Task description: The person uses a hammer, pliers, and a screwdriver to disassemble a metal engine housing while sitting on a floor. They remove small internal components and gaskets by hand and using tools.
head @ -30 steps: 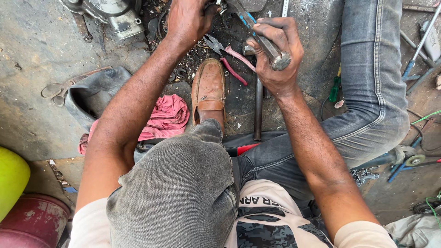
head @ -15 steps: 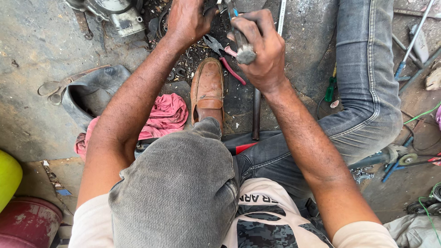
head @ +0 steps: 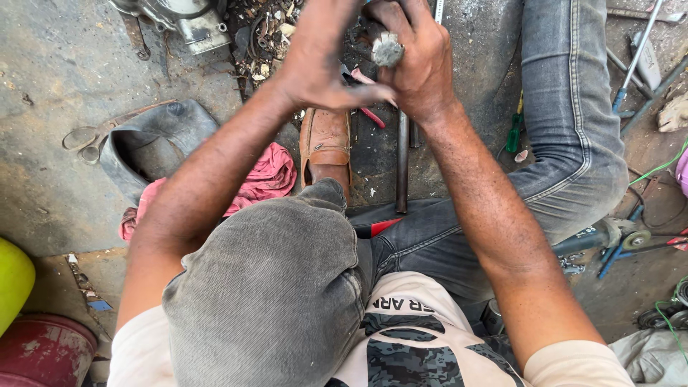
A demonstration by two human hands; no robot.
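Two hands are working close together near the top edge of the view, above a stained concrete floor [head: 64, 64]. The right hand [head: 416, 61] is wrapping its fingers tightly around a short grey metal piece [head: 388, 50], whose rough round end is poking out between thumb and forefinger. The left hand [head: 319, 57] is sitting just beside it with its fingers spread apart and stretched toward the right hand, the fingertips touching or nearly touching it (which of the two cannot be told). Both forearms are crossing the middle of the view and hiding much of the floor beneath them.

Under the hands a long dark metal rod [head: 402, 161] is lying on the floor, running toward the person's lap, and red-handled pliers [head: 365, 111] are showing partly beneath the left hand. A brown leather shoe [head: 326, 143] is resting just left of the rod, with a pink rag [head: 261, 179] beside it and a dark rubber piece [head: 154, 143] further left. A grey engine part [head: 183, 18] and a heap of small scrap [head: 261, 32] are lying near the top edge. The person's grey-trousered knee [head: 272, 287] is filling the lower centre, and the jeans-clad leg [head: 573, 122] is bending along the right side. Screwdrivers and other tools [head: 634, 50] are scattered by the right edge; a yellow-green container [head: 11, 287] and a red bucket [head: 43, 355] are sitting in the bottom left corner.
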